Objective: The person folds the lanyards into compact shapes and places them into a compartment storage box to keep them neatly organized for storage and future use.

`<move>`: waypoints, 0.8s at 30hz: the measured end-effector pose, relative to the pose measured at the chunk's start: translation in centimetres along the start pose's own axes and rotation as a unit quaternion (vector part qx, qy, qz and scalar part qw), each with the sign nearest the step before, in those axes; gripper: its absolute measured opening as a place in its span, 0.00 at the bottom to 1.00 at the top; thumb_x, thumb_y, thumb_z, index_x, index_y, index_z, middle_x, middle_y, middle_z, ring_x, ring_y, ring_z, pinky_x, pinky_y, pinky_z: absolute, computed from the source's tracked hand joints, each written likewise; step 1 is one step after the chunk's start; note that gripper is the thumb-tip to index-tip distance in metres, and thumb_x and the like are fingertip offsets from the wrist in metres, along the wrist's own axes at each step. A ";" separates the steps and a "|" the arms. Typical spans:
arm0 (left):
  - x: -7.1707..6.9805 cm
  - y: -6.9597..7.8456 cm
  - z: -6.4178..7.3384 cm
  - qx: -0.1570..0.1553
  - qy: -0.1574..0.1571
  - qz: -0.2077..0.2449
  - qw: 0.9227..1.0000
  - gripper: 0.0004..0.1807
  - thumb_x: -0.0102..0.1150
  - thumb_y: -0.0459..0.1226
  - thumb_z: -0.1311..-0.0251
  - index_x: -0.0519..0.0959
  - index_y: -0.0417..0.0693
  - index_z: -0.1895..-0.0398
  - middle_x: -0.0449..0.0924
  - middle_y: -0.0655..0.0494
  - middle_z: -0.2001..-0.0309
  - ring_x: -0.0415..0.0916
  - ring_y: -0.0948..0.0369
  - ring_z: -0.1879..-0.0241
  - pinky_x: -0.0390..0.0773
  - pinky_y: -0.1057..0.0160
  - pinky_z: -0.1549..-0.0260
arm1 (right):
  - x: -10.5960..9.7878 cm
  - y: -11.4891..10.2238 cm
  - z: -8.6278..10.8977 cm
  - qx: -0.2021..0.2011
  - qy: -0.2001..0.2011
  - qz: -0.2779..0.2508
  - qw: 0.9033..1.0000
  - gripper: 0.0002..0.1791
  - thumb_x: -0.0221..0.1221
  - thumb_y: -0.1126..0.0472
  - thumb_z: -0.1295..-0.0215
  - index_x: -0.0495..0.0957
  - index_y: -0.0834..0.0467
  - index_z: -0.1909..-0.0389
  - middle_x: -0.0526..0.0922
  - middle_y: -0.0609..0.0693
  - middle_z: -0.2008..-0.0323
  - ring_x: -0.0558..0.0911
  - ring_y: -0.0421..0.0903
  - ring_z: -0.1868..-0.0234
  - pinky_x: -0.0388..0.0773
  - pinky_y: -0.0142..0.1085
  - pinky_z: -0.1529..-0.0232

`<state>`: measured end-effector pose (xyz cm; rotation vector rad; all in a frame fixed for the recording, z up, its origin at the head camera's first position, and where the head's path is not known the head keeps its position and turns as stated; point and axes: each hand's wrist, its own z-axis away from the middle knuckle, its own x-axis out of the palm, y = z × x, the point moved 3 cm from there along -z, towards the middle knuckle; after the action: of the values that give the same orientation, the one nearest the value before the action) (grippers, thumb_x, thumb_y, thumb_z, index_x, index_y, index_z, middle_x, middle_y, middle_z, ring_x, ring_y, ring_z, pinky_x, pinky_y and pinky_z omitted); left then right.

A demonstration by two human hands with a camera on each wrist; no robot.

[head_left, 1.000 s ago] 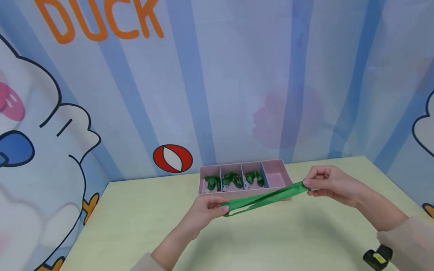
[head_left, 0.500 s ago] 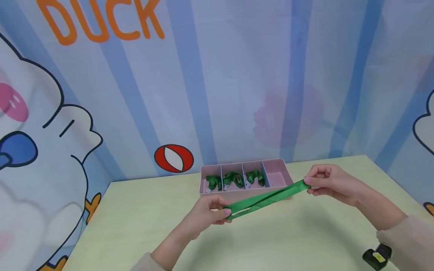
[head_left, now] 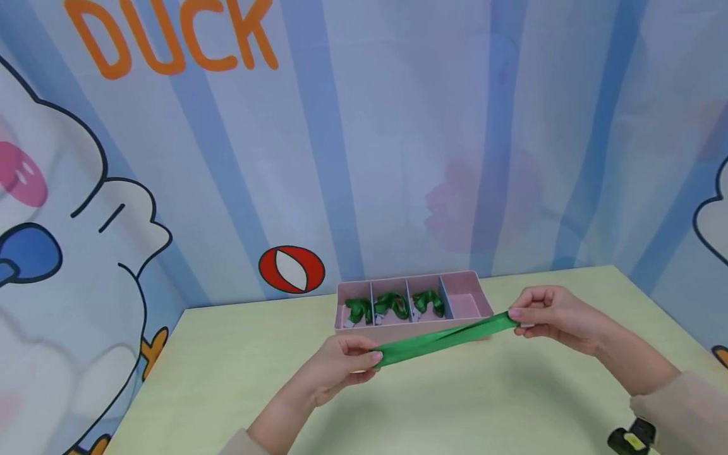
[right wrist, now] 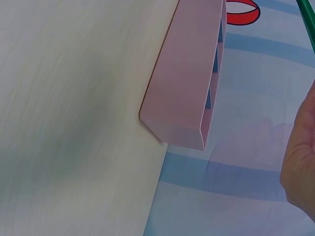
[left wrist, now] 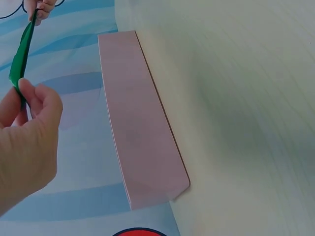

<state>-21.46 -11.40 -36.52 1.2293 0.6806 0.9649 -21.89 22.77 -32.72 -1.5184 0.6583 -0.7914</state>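
Note:
A green satin fabric band (head_left: 443, 341) is stretched between my hands above the table. My left hand (head_left: 344, 366) pinches its left end between thumb and fingers. My right hand (head_left: 560, 319) pinches the other end, slightly higher. In the left wrist view the band (left wrist: 20, 59) runs from my left hand (left wrist: 29, 142) up to the far one. Only part of my right hand (right wrist: 302, 157) shows in the right wrist view, its fingertips out of frame. Behind the band stands a pink divided box (head_left: 466, 303) with crumpled green bundles (head_left: 392, 306) in three compartments.
The box sits at the back of the pale yellow table (head_left: 239, 366), against a printed blue-and-white backdrop (head_left: 392, 158). Its rightmost compartment holds no bundle. A small black device (head_left: 631, 436) is by the right sleeve.
The band's two layers, separated by a gap earlier, now lie together as one strip. Both hands keep their pinch and have hardly moved.

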 end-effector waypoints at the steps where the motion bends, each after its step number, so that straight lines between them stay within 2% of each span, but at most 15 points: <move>1: -0.1 -0.1 0.0 -0.003 0.004 0.006 1.000 0.09 0.58 0.32 0.40 0.81 0.39 0.57 0.78 0.55 0.67 0.75 0.63 0.69 0.79 0.67 0.63 | 0.0 0.1 0.0 0.002 0.000 -0.003 1.000 0.15 0.47 0.72 0.32 0.82 0.56 0.64 0.85 0.49 0.68 0.84 0.40 0.66 0.80 0.31 0.61; 5: -0.3 -0.2 -0.1 -0.002 0.030 0.018 0.999 0.08 0.59 0.32 0.40 0.82 0.39 0.59 0.78 0.56 0.68 0.75 0.64 0.70 0.79 0.67 0.63 | 0.0 0.6 0.0 0.008 0.003 -0.015 1.000 0.15 0.47 0.73 0.32 0.82 0.56 0.64 0.85 0.49 0.68 0.84 0.40 0.66 0.80 0.31 0.62; 9: -0.5 -0.2 -0.3 0.019 0.069 -0.004 0.997 0.11 0.60 0.33 0.41 0.81 0.36 0.58 0.80 0.57 0.70 0.76 0.64 0.71 0.80 0.64 0.62 | 0.2 1.2 -0.1 0.022 0.018 -0.031 0.999 0.14 0.48 0.72 0.32 0.82 0.56 0.65 0.84 0.49 0.69 0.84 0.40 0.67 0.80 0.31 0.62; 15: -0.6 -0.1 -0.3 0.039 0.129 -0.056 0.989 0.15 0.62 0.35 0.42 0.80 0.35 0.55 0.81 0.56 0.70 0.78 0.64 0.71 0.80 0.61 0.60 | 0.5 1.9 -0.1 0.052 0.042 -0.056 0.996 0.13 0.50 0.70 0.32 0.82 0.55 0.68 0.83 0.49 0.70 0.83 0.39 0.69 0.80 0.30 0.62; 20: -0.7 0.5 -0.2 0.063 0.169 -0.067 0.981 0.16 0.62 0.35 0.42 0.80 0.36 0.52 0.81 0.53 0.67 0.79 0.63 0.69 0.80 0.60 0.60 | 0.6 1.9 -0.3 0.057 0.049 -0.073 0.994 0.13 0.49 0.69 0.31 0.81 0.55 0.69 0.83 0.48 0.69 0.83 0.39 0.67 0.80 0.29 0.61; 24: -0.6 1.0 -0.1 0.073 0.186 -0.073 0.977 0.17 0.62 0.36 0.42 0.80 0.37 0.52 0.80 0.51 0.63 0.79 0.62 0.68 0.80 0.61 0.59 | 0.7 1.8 -0.6 0.063 0.053 -0.078 0.994 0.13 0.49 0.69 0.31 0.81 0.55 0.69 0.83 0.49 0.68 0.83 0.39 0.67 0.80 0.29 0.61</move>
<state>-22.05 -11.89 -35.60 1.1157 1.1387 1.0462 -21.84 21.67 -34.45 -1.4321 0.5606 -1.0199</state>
